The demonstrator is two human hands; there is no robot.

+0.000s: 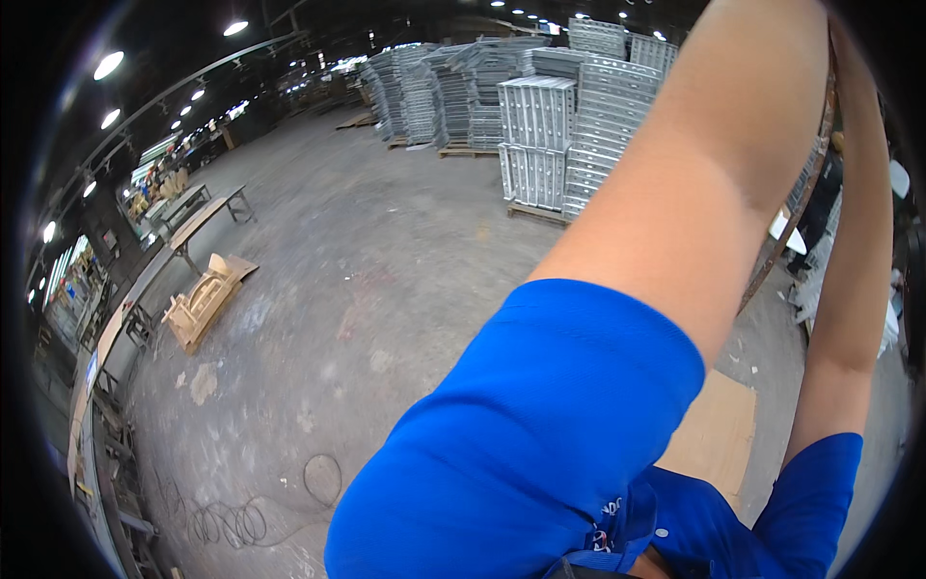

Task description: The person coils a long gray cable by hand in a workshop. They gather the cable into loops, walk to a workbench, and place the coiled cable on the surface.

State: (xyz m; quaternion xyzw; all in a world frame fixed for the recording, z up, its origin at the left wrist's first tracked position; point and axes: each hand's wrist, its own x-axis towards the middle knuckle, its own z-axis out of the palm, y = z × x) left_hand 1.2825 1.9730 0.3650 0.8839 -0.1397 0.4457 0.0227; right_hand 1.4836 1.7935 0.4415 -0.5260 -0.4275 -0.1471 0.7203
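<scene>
Hands: both past upper edge; grip cannot be told. Rusty bar [821,147]: right, between raised arms [690,174]. Metal stacks [535,116]: far, on pallets [538,213]. Wooden frame [204,301]: left, on floor [318,270].

Scuffed grey floor [318,261], long tables [204,217], bright ceiling lamps [109,66]

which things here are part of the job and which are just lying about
Likely in the job (both hands out of view):
rusty bar beside the raised arms

Apparently just lying about:
stacked metal frames
wooden piece
flat brown sheet
</scene>
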